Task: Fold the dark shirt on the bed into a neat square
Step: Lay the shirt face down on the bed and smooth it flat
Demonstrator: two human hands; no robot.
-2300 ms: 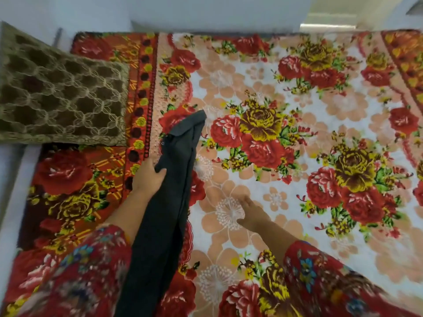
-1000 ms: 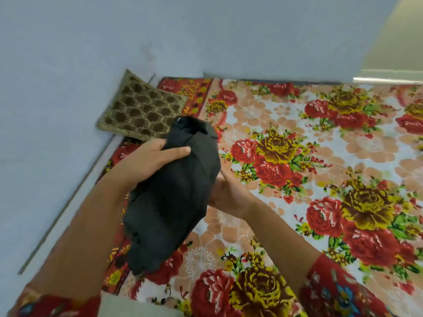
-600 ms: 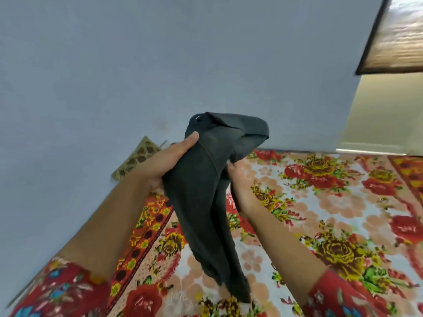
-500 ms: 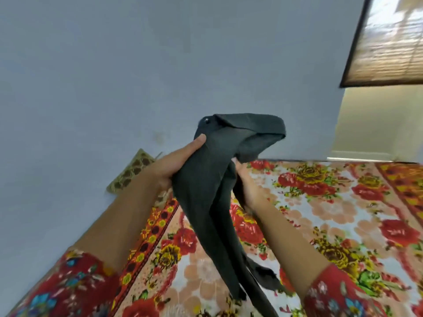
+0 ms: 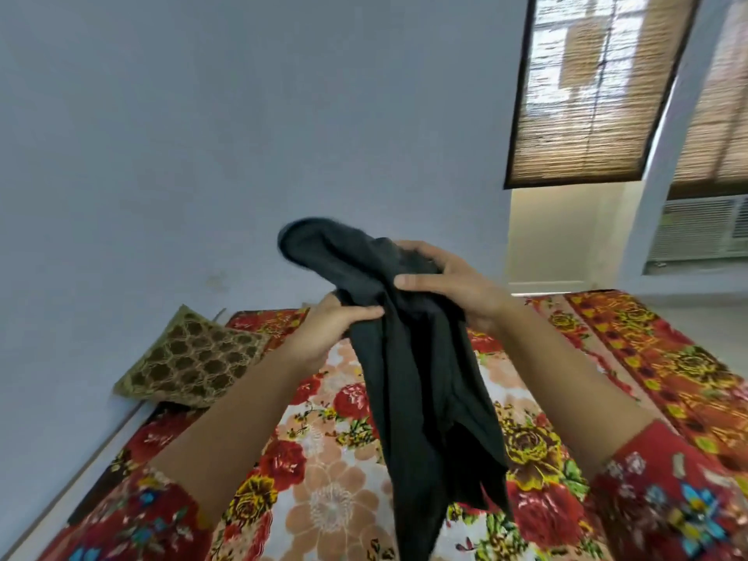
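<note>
The dark shirt [image 5: 421, 398] hangs bunched in the air above the bed [image 5: 324, 491], held up in front of me. My left hand [image 5: 336, 325] grips it from the left, thumb on top of the cloth. My right hand [image 5: 449, 285] clasps the upper part from the right, fingers wrapped over the gathered fabric. A rounded fold of the shirt sticks up to the left above both hands. The loose lower end dangles down toward the flowered sheet.
A brown-gold patterned cushion [image 5: 190, 358] leans against the blue wall [image 5: 202, 135] at the bed's left. Windows with bamboo blinds [image 5: 591, 87] are at the upper right, an air conditioner [image 5: 700, 228] below them.
The shirt has been lifted off the bed and raised. My right hand has moved from under the cloth to over its top. The view has tilted up toward the wall and windows.
</note>
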